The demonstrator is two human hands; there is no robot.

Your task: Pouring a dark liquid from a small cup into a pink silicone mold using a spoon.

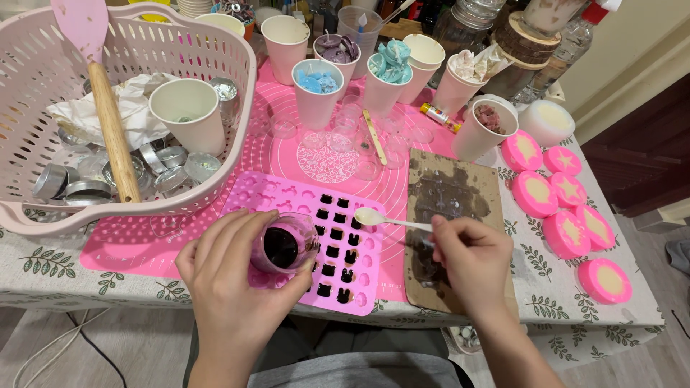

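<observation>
The person's left hand (230, 276) wraps its fingers (223, 237) round a small clear cup (284, 244) of dark, near-black liquid, gripping it from the side and holding it just above the near left part of a pink mould tray (305, 241), probably so that the liquid stays close to the little cavities it goes into. The right hand (471, 262) pinches the handle of a small pale spoon (384, 218) between thumb and fingertips, the other fingers curled in; the bowl of the spoon points left and hovers over the tray's right side, near the cup, a light hold that suits careful dosing. The tray lies flat on a pink mat (273, 154) on the counter (43, 269), right in front of the person. Its cavities are small animal-like shapes: those in the middle and right rows are filled dark, while the ones to the left look empty and pink. A stained piece of brown cardboard (449, 197) sits under the right hand, seemingly to catch drips. Behind stand paper cups (316, 93) with blue, purple and teal wax pieces, a pink basket (43, 108) of metal tins and a wooden-handled spatula, and at the right a row of round pink candles (535, 194).
</observation>
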